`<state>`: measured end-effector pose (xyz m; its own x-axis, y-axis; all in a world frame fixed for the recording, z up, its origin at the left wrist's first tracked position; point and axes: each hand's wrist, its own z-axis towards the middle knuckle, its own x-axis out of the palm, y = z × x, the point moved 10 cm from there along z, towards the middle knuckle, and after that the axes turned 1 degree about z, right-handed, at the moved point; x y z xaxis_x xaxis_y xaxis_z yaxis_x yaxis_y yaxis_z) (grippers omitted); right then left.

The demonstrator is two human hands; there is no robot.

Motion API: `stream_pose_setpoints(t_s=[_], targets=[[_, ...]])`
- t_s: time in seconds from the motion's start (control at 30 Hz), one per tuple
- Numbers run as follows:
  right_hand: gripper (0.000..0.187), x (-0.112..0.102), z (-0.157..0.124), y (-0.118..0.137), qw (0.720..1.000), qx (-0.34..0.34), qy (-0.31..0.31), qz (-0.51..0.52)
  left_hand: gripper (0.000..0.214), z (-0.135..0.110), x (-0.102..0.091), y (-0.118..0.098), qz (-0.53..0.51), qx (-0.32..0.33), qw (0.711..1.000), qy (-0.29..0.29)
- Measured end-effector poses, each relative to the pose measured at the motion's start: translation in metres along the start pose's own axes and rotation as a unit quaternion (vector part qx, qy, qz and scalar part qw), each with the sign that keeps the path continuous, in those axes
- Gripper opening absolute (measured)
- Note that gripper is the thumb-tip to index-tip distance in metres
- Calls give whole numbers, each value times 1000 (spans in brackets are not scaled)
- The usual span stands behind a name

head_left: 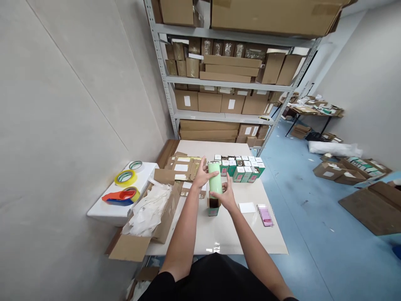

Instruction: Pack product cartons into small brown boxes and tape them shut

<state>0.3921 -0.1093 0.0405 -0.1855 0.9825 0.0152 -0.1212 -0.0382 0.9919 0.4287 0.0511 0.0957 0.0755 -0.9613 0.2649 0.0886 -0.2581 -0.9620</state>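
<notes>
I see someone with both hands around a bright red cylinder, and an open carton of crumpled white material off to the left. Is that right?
Not quite: the cylinder is light green, not red, as the head view shows. The left hand and right hand are indeed around it, and the open carton of crumpled white material is off to the left.
</notes>
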Motion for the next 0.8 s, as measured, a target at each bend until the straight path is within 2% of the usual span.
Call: stream_pose_setpoints(t_s=[0.13, 0.23, 0.33, 0.4, 0.47, 0.53, 0.63, 0.8], targets=[[123, 18, -5, 5, 995, -2, 84, 51, 136, -1, 3, 4, -38, -10, 999, 10], [128, 9, -5, 8, 999, -12, 34, 14, 133, -3, 5, 1, -26, 0, 999, 19], [134, 1, -5, 11, 999, -25, -7, -37, 137, -3, 1, -3, 16, 2, 1000, -5], [130, 7, -4, 11, 999, -23, 25, -17, 139, -3, 0, -3, 18, -2, 1000, -7], [125, 13, -5, 9, 998, -11, 61, 13, 138, -3, 3, -2, 4, -10, 1000, 16], [126, 12, -6, 7, 998, -1, 56, 9, 137, -4, 6, 0, 1, -16, 999, 45], [134, 3, -7, 4, 999, 0, 6, -33, 140, -6, 5, 2, 25, -18, 998, 57], [124, 16, -8, -8, 997, 19, 71, 38, 132, -7, 0, 8, 24, -37, 998, 41]])
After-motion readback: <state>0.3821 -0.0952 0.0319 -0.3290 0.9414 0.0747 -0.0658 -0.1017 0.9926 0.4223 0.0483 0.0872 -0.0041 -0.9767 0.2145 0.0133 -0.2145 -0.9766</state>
